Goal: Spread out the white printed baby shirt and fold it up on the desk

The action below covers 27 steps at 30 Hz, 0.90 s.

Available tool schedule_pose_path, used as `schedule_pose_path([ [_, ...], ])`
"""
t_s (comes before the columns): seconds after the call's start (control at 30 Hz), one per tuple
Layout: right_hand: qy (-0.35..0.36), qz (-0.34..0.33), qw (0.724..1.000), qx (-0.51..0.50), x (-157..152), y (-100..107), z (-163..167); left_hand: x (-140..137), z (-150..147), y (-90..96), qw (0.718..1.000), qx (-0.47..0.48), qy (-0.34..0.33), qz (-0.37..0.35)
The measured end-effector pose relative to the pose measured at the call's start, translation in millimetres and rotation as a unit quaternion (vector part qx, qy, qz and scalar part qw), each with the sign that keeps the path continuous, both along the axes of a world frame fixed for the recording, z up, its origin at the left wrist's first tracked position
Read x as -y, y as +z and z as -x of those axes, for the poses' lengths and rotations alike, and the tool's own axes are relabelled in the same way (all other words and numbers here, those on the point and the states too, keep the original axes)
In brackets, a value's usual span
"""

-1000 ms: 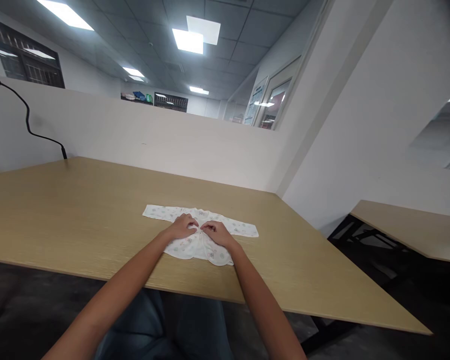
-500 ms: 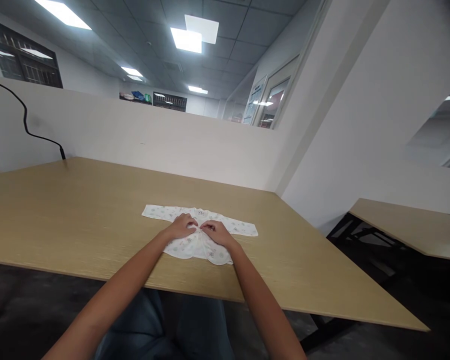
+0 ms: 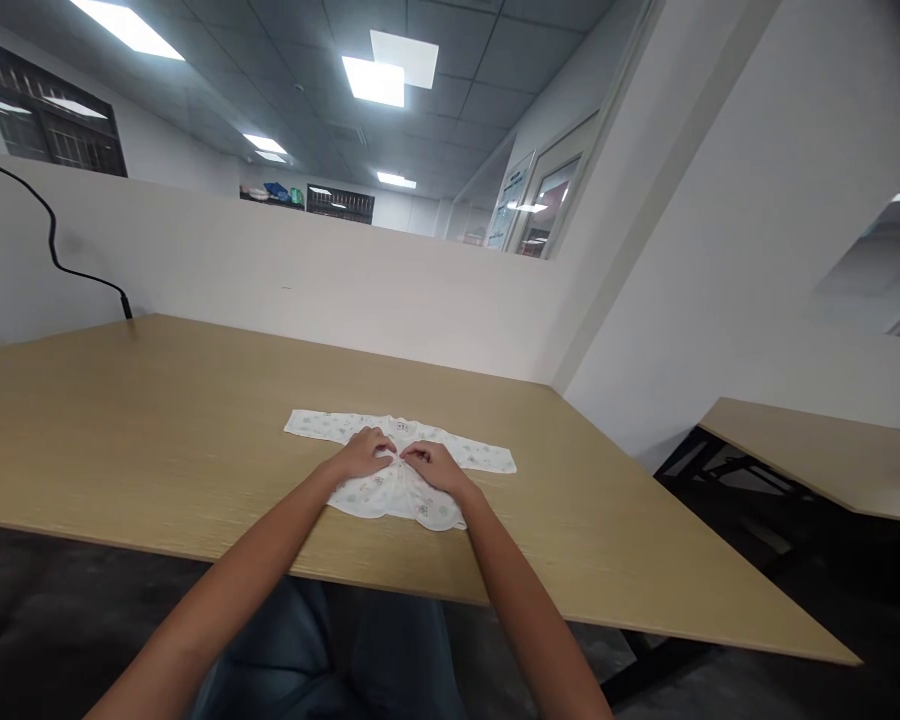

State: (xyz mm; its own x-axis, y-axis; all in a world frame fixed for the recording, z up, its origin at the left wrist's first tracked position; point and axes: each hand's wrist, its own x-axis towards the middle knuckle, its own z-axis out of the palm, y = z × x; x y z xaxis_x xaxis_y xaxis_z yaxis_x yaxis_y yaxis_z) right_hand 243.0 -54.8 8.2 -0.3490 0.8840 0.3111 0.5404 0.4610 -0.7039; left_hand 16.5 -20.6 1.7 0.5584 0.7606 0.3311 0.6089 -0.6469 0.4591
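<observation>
A small white long-sleeved baby shirt [image 3: 390, 492] with a faint print lies spread on the wooden table, its collar toward the far wall and both sleeves stretched sideways. At its middle front, my left hand [image 3: 364, 452] pinches the cloth from the left. My right hand [image 3: 433, 465] pinches it from the right, the fingertips of both hands close together at the front opening. The fabric is gathered into folds below the fingers. Whatever fastening may lie between the fingertips is too small to make out.
The wooden table [image 3: 195, 430] reaches back to a low white partition [image 3: 360, 290]. A black cable [image 3: 52, 240] hangs down to the table's far left. On the right, past the table's slanting edge, stands another table [image 3: 810, 450]. My legs are under the front edge.
</observation>
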Motion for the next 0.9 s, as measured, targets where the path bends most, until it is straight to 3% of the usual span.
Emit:
schedule_pose_path([
  [0.2,-0.001,0.001,1.000,0.005,0.5,-0.2,-0.1,0.3,0.1,-2.4,1.000,0.000,0.001,0.003],
  [0.47,-0.007,-0.031,0.999,0.015,2.7,6.9,-2.8,4.3,-0.1,1.2,0.997,0.016,0.052,-0.058],
  [0.57,-0.005,-0.017,1.000,0.013,8.0,12.3,-5.9,9.3,1.8,12.4,0.999,0.031,-0.011,0.007],
  [0.67,0.023,0.039,0.998,0.042,17.8,16.3,-5.4,15.4,2.7,21.8,0.990,0.025,-0.101,0.095],
  [0.77,0.039,0.072,0.993,0.082,26.9,16.7,-0.4,18.6,2.3,25.6,0.984,-0.001,-0.144,0.105],
  [0.9,0.020,0.049,0.991,0.125,30.2,14.9,3.5,16.5,2.5,23.9,0.980,-0.009,-0.155,0.122],
])
